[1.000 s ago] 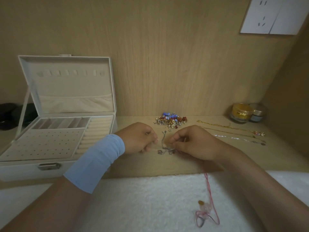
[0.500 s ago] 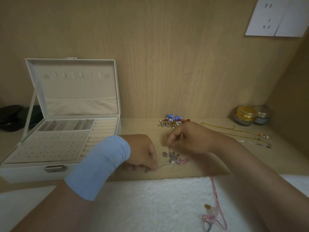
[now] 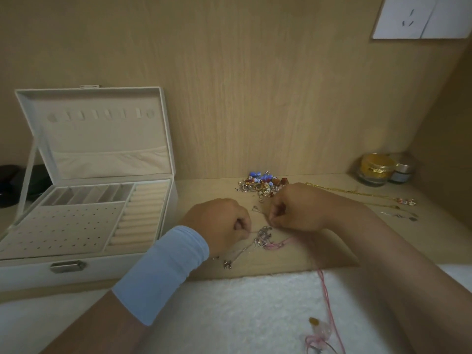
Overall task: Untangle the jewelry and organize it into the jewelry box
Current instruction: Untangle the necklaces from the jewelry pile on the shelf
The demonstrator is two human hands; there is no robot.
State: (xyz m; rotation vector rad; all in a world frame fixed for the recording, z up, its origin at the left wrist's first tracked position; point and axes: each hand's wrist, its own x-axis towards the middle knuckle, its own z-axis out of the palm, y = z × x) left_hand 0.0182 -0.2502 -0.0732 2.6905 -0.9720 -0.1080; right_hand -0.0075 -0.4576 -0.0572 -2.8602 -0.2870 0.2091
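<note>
The knot of silver chains (image 3: 263, 235) is sitting on the wooden desktop (image 3: 204, 192), right between the two hands. The left hand (image 3: 222, 223) is just left of the knot with its fingers curled in, thumb and forefinger pinching a thin strand that runs out of it. The right hand (image 3: 298, 208) is just up and right of the knot, also curled, pinching another strand. A little loop end (image 3: 255, 208) pokes out beside its fingertips.

One chain trails down-left from the knot to a small charm (image 3: 227, 264) near the desk edge. A pink cord (image 3: 323, 284) is mixed into the knot's right side. It runs toward the camera over a fluffy white mat (image 3: 229, 315) and ends at a pale pink pendant (image 3: 323, 330).

Behind the knot, against the back panel, there's a heap of beads and rings (image 3: 260, 185). It's right by the right hand's knuckles, touching or not I can't tell. Off to the knot's right, gold necklaces (image 3: 357, 193) lie stretched out. Past them in the corner are a gold jar (image 3: 375, 168) and a smaller grey jar (image 3: 402, 172).

Well left of the knot stands the white jewelry box (image 3: 102, 270) with its lid up. Inside you can see a holed earring panel, ring rolls and slot compartments. There's a light blue wristband (image 3: 163, 272) on the left wrist.
</note>
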